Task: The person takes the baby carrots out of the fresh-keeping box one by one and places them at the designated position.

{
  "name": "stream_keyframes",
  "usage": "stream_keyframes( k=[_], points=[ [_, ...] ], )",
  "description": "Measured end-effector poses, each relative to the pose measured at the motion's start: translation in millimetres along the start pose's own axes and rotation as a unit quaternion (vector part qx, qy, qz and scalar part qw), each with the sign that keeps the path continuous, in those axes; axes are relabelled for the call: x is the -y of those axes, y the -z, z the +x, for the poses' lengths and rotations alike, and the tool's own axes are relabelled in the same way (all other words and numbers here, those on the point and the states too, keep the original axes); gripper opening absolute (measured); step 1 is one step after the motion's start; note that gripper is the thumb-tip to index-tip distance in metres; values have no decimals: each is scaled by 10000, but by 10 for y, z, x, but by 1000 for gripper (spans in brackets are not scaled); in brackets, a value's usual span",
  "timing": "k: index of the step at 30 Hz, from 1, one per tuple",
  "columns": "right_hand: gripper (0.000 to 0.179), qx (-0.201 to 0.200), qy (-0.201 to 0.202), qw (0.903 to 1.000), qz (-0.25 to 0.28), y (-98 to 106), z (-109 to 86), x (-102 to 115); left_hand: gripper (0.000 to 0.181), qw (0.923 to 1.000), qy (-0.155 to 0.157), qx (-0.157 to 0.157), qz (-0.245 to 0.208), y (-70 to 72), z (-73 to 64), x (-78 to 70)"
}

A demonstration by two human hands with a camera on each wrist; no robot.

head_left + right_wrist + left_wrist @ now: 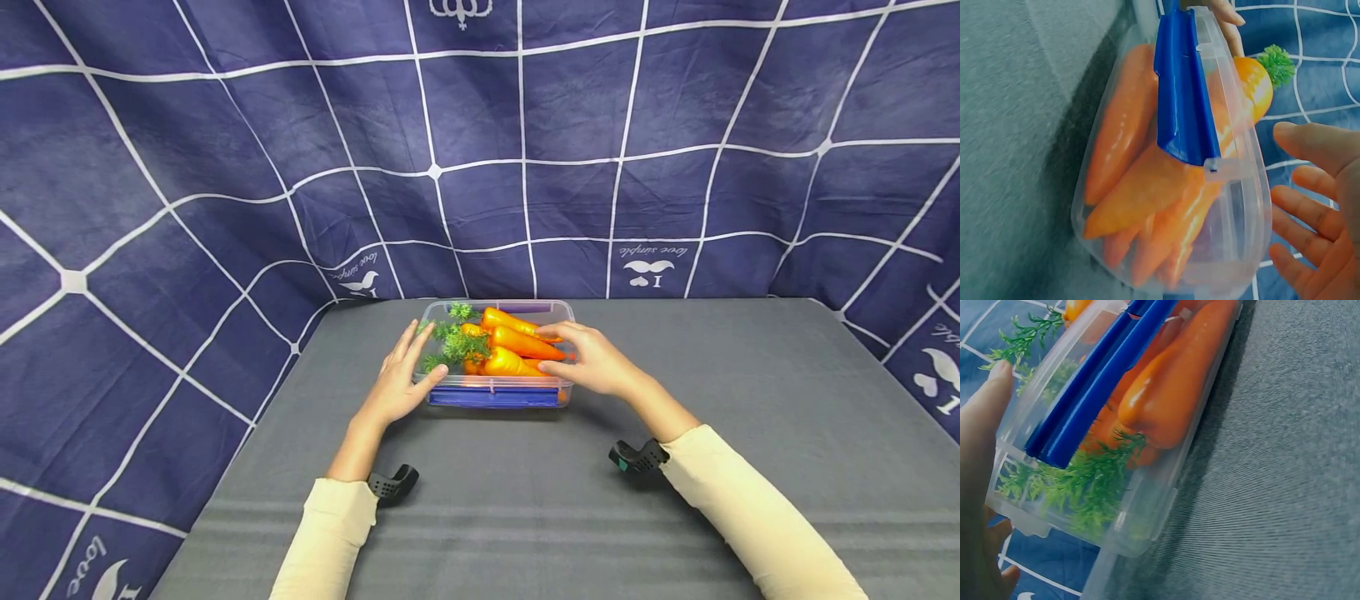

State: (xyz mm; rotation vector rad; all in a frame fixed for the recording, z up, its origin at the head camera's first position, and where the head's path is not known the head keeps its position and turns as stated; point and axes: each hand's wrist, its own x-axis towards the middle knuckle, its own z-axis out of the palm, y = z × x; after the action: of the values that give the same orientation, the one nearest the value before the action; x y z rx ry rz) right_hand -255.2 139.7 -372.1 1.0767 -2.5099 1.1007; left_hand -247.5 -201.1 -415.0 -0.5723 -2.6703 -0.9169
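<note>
A clear plastic box [459, 381] with a blue latch [492, 397] on its near side stands on the grey surface. Several orange carrots [521, 342] with green leafy tops [459, 343] fill it, the leaves at its left end. My left hand [395, 385] is at the box's left end, thumb and fingers spread. Over the right end reaches my right hand [592, 358], its fingers apart and loosely bent, pinching nothing. In the right wrist view its fingertips [1285, 129] lie close to the box's rim; whether they touch it I cannot tell.
Grey cloth [495, 500] covers the table around the box. A blue curtain [480, 208] with white grid lines hangs right behind the box and along the left side. Each wrist wears a black band [639, 456].
</note>
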Motion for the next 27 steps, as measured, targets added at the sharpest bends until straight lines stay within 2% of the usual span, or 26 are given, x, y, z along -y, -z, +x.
stream_keyframes(
  k=[6, 11, 21, 27],
  points=[
    [42, 596, -132, 9981, 26, -62, 167, 20, 69, 9983, 303, -144, -479, -48, 15, -16],
    [37, 1211, -263, 9919, 286, -86, 285, 13, 71, 9962, 361, -185, -774, -69, 15, -11],
    [31, 2171, -275, 9725, 792, -108, 418, -64, 70, 9946, 337, -405, -891, -119, 8, 28],
    [33, 2367, -259, 9654, 1067, -111, 428, -87, 72, 9941, 305, -482, -928, -135, -4, 37]
  ],
)
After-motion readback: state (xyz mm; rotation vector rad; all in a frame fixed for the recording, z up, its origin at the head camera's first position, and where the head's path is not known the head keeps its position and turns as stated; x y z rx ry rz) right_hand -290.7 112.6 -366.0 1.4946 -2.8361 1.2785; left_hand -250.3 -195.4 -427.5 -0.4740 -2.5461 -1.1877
